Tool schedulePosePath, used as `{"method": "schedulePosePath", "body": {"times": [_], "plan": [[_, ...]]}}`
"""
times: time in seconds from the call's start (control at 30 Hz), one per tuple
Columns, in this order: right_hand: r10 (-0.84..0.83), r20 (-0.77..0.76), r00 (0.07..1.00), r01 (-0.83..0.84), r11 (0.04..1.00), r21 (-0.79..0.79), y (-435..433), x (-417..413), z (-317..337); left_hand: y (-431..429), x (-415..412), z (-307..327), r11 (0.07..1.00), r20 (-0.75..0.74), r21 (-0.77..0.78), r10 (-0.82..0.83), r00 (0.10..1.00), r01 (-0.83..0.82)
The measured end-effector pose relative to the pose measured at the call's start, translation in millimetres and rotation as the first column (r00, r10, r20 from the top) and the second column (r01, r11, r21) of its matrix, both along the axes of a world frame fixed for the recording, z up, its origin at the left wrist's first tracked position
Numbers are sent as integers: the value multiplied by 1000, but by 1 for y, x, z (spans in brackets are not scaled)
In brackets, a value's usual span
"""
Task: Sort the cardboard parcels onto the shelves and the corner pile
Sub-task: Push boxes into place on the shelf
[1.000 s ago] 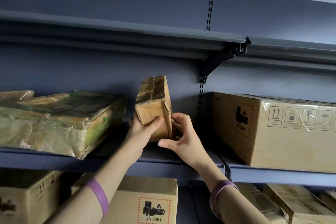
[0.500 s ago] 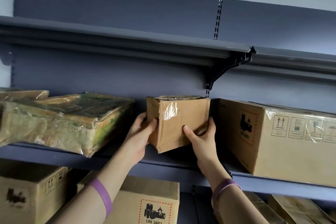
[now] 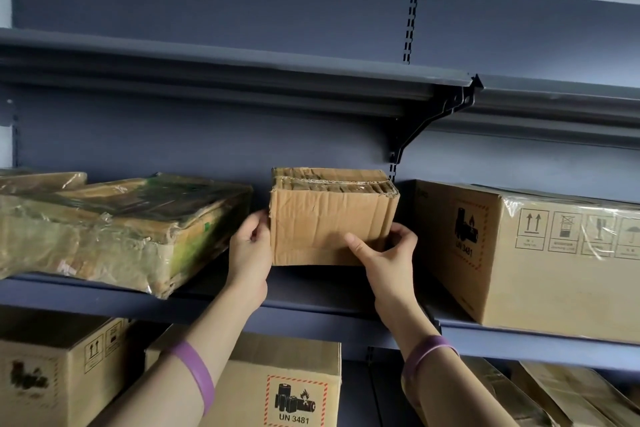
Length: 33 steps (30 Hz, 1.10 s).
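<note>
1. Crowding is the main risk: on the middle shelf (image 3: 311, 291), the gap between the UN 3481 carton (image 3: 519, 260) and the plastic-wrapped parcel (image 3: 114, 229) is tight, so a skewed push could snag either.
2. The small creased parcel (image 3: 325, 218) stands in that gap. I cannot tell if it is fully seated, and let go early it might tip forward.
3. The left hand (image 3: 251, 253) grips its left edge. The right hand (image 3: 388, 260) holds its lower right corner, thumb across the front.

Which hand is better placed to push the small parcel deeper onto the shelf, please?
Right, probably: the right hand lays its thumb across the front of the small cardboard parcel; the left hand only holds its left edge.
</note>
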State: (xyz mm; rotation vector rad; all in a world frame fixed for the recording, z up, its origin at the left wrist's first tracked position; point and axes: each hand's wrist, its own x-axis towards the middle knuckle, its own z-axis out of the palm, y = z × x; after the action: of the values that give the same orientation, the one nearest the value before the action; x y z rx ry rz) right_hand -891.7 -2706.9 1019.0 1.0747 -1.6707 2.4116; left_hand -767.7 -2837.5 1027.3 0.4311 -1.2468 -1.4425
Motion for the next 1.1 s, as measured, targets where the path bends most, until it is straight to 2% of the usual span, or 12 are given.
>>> {"method": "schedulePosePath", "body": {"times": [0.07, 0.13, 0.23, 0.33, 0.5, 0.67, 0.87, 1.0, 1.1], "plan": [[9, -12, 1000, -9, 1000, -3, 0, 1, 0, 0, 1, 3, 994, -13, 95, -49, 999, 50], [16, -25, 1000, -15, 1000, 2, 0, 1, 0, 3, 1, 5, 985, -15, 109, -132, 991, 132], [35, -36, 999, -34, 999, 15, -1, 5, 1, 5, -2, 10, 980, 19, 107, -168, 986, 165], [59, -14, 998, -58, 996, 60, -1, 6, 1, -4, -1, 18, 989, 80, 76, -132, 988, 126], [88, 52, 995, -92, 992, 83, -5, 2, 1, -13, 2, 10, 986, 158, -82, -132, 979, 146], [87, 59, 994, -91, 994, 53, -4, 1, 2, -18, 2, 5, 989, 273, -67, -106, 956, 129], [97, 56, 994, -100, 994, 53, -5, 0, 0, -19, 3, 7, 987, 289, -69, -117, 950, 142], [108, 12, 994, -108, 992, 72, -5, -1, -1, -19, 3, 9, 977, 188, 63, -213, 959, 205], [82, -65, 995, -74, 991, 115, -3, -2, -3, -19, 1, 10, 979, 154, 76, -201, 967, 192]]}}
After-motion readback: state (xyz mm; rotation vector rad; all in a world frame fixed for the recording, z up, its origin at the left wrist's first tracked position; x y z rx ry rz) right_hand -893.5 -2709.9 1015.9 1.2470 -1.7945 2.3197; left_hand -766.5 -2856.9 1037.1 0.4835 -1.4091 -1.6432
